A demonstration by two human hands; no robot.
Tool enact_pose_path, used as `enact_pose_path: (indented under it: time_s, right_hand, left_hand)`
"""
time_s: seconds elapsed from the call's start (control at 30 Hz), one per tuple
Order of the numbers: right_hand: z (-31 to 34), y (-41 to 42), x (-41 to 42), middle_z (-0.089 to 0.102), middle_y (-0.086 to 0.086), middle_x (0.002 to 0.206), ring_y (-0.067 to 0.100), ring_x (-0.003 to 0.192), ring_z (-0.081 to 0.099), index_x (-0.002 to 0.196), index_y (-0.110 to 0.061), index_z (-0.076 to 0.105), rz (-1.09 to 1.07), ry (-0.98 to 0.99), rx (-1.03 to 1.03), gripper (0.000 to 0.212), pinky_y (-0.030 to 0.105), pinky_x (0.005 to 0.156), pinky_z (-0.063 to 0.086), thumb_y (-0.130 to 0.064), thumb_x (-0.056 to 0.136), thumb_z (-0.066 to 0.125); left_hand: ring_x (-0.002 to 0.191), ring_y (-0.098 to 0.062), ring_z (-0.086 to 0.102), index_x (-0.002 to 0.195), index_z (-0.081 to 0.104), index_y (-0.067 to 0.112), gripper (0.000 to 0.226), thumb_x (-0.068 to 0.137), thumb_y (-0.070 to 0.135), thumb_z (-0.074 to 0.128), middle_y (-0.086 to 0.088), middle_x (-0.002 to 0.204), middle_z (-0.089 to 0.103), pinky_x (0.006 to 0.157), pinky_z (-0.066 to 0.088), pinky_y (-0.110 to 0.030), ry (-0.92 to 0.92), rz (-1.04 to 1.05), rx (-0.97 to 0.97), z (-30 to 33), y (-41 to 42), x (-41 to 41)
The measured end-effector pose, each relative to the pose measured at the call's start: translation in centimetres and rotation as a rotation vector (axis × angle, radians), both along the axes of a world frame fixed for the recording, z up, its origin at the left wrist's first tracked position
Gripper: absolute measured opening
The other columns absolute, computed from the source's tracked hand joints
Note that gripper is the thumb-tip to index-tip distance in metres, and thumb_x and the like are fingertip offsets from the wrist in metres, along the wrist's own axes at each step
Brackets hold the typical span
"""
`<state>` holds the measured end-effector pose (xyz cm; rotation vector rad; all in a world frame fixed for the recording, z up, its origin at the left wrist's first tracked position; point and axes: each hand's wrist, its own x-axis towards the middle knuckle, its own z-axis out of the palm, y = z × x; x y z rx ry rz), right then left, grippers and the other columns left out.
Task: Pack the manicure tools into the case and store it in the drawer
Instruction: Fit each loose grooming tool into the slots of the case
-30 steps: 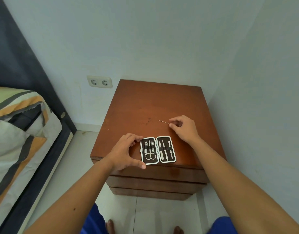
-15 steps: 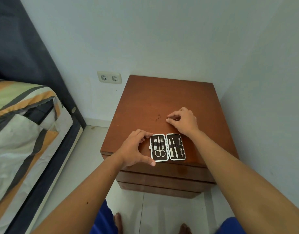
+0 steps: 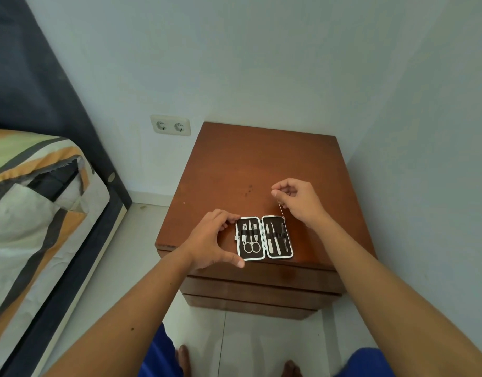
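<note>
**Open manicure case on a bedside cabinet, thin tool pinched above it**

Head view, looking down. Brown wooden bedside cabinet [image 3: 250, 164] in a corner of pale walls, closed drawer fronts [image 3: 261, 291] stacked below the top. Near the front edge of the top, manicure case [image 3: 264, 238] lying flat and opened like a book, dark lining, white rim. In the left half, scissors [image 3: 251, 242] and small clippers under an elastic band; in the right half, three slim metal tools [image 3: 277, 238] strapped side by side.

Left hand [image 3: 211, 242] curled round the case's left edge, fingertips on the upper corner, thumb at the lower corner. Right hand [image 3: 299, 200] raised just behind the case's right half, thumb and fingers pinching a thin metal tool [image 3: 280, 208] that slants down toward the case's upper right corner.

At left, bed with striped bedding [image 3: 35, 200]; double wall socket [image 3: 170, 125] beside the cabinet. Bare toes on pale floor tiles at the bottom.
</note>
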<state>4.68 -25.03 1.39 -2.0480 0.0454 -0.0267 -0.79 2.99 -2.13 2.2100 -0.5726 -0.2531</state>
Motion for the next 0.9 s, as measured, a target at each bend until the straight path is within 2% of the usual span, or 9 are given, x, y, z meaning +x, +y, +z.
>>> enact_pose_path:
  time_s: [0.07,0.23,0.33,0.43,0.57,0.63,0.8,0.9]
  right_hand:
    - [-0.1,-0.8,-0.8,0.076,0.004,0.082,0.01,0.068,0.065,0.098,-0.013,0.077,0.017,0.052,0.087,0.008,0.025,0.066,0.056,-0.008,0.092,0.078]
    - [-0.5,-1.7,-2.2,0.081,0.0,0.084,0.005,0.063,0.061,0.097,-0.013,0.077,0.005,0.112,0.106,0.008,0.021,0.061,0.051,-0.012,0.09,0.08]
    - [-0.6,-1.6,-2.6,0.081,0.0,0.085,0.005,0.064,0.062,0.096,-0.015,0.078,0.01,0.115,0.097,0.009,0.02,0.067,0.053,-0.015,0.088,0.082]
    - [-0.8,-1.4,-2.7,0.081,0.0,0.086,0.008,0.075,0.071,0.093,-0.018,0.079,0.024,0.101,0.038,0.011,0.023,0.078,0.057,-0.02,0.085,0.086]
    - [-1.5,-1.3,-2.6,0.078,-0.005,0.084,0.007,0.074,0.064,0.087,-0.026,0.08,0.049,0.07,-0.108,0.008,0.024,0.075,0.054,-0.028,0.084,0.087]
    - [-1.8,-1.4,-2.6,0.077,-0.005,0.084,0.008,0.074,0.06,0.087,-0.029,0.08,0.05,0.055,-0.159,0.008,0.026,0.074,0.053,-0.032,0.084,0.087]
    - [-1.9,-1.2,-2.9,0.077,-0.005,0.083,0.006,0.071,0.058,0.089,-0.027,0.081,0.036,0.009,-0.168,0.008,0.021,0.07,0.05,-0.031,0.084,0.086]
    - [-1.9,-1.1,-3.0,0.077,-0.005,0.084,0.008,0.074,0.062,0.089,-0.028,0.081,0.036,0.012,-0.163,0.008,0.024,0.073,0.055,-0.03,0.083,0.087]
  left_hand:
    - [0.119,0.004,0.043,0.144,0.05,0.033,0.106,0.053,0.056,0.1,0.017,0.131,0.05,0.095,0.035,-0.004,-0.004,0.0,0.005,0.0,0.0,0.0]
    - [0.12,0.006,0.043,0.144,0.049,0.037,0.107,0.053,0.059,0.099,0.02,0.131,0.049,0.099,0.038,-0.011,0.012,0.005,0.0,0.0,0.0,-0.1]
    - [0.121,0.005,0.043,0.145,0.049,0.036,0.107,0.053,0.057,0.1,0.019,0.131,0.049,0.098,0.037,-0.008,0.013,0.002,0.001,0.0,-0.1,-0.1]
    - [0.12,0.004,0.044,0.144,0.051,0.034,0.107,0.052,0.056,0.1,0.018,0.131,0.049,0.097,0.037,-0.005,0.002,0.005,0.0,0.0,-0.1,-0.1]
    - [0.121,0.0,0.045,0.145,0.051,0.033,0.108,0.052,0.058,0.1,0.018,0.131,0.05,0.1,0.039,-0.011,-0.006,0.005,0.003,0.0,-0.1,-0.2]
    - [0.12,0.003,0.044,0.145,0.05,0.033,0.108,0.052,0.057,0.1,0.018,0.131,0.05,0.098,0.037,-0.007,-0.007,0.007,0.002,0.0,-0.1,-0.2]
    - [0.12,0.005,0.044,0.145,0.051,0.033,0.107,0.052,0.056,0.1,0.019,0.131,0.05,0.095,0.036,-0.003,-0.005,0.012,-0.003,-0.1,-0.1,-0.1]
    - [0.12,0.004,0.044,0.145,0.051,0.034,0.108,0.052,0.058,0.1,0.019,0.131,0.05,0.095,0.036,-0.003,-0.004,0.011,0.002,-0.1,-0.1,-0.1]
